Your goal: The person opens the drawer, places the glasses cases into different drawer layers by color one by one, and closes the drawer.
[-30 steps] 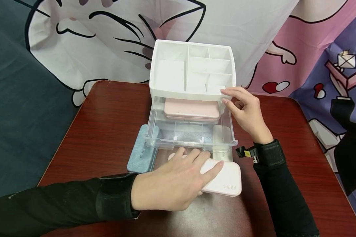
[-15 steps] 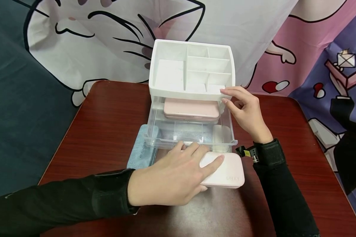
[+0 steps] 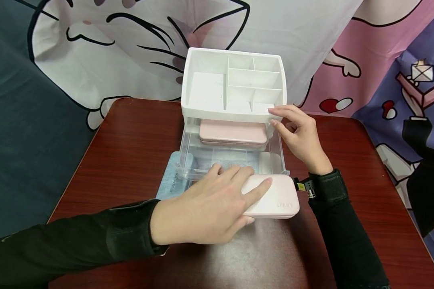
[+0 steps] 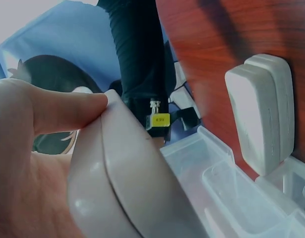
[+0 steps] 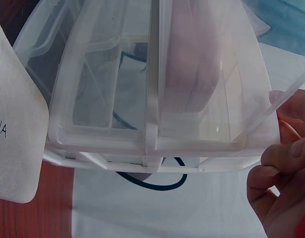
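Note:
My left hand (image 3: 202, 212) grips a pale pink hard case (image 3: 276, 196) with faint lettering, thumb on one side in the left wrist view. It is held above the table, just in front of the pulled-out clear drawer (image 3: 182, 158). That drawer belongs to a white desktop organizer (image 3: 235, 115) with a divided top tray. Inside the drawer, toward the back, lies another pink case (image 3: 233, 130). The thumb and forefinger of my right hand (image 3: 304, 138) pinch the organizer's front right corner; the other fingers are curled.
A light blue case (image 3: 171, 182) lies on the wooden table (image 3: 137, 148), left of the drawer. An off-white case (image 4: 261, 114) stands by the drawer's right side, partly beneath it in the head view. A printed cloth (image 3: 311, 32) hangs behind the organizer.
My left hand has moved the pink case up and away from me, toward the drawer front, now covering part of it. My right hand stays at the organizer's corner.

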{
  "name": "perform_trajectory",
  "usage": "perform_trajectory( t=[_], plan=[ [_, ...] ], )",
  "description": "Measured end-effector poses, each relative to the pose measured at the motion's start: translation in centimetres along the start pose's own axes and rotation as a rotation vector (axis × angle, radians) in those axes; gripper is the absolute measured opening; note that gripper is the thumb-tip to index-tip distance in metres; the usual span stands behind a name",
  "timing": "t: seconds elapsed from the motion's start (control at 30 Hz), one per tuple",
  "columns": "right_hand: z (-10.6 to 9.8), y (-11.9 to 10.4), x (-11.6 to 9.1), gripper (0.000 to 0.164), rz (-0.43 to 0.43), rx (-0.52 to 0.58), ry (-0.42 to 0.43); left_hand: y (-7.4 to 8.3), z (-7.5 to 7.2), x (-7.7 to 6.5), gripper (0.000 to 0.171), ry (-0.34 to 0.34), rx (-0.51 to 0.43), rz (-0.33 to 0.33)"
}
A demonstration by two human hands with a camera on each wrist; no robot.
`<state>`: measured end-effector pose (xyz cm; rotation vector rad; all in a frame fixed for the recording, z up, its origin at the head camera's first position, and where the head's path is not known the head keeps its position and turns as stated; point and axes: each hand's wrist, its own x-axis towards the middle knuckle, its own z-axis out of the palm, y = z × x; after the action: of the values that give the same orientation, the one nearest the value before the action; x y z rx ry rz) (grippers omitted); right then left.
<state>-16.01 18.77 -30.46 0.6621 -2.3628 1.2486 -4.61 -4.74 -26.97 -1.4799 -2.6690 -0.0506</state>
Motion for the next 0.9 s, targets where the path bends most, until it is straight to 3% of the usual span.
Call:
perform_trajectory(
  t=[0.4, 0.9],
  plan=[
    [0.0, 0.0, -0.1, 0.027, 0.006, 0.003, -0.002, -0.6, -0.6, 0.1, 0.067, -0.008, -0.03, -0.037],
    [0.1, 0.1, 0.0, 0.027, 0.006, 0.004, 0.004, -1.3, -1.2, 0.4, 0.069, 0.019, 0.021, -0.049]
  ],
)
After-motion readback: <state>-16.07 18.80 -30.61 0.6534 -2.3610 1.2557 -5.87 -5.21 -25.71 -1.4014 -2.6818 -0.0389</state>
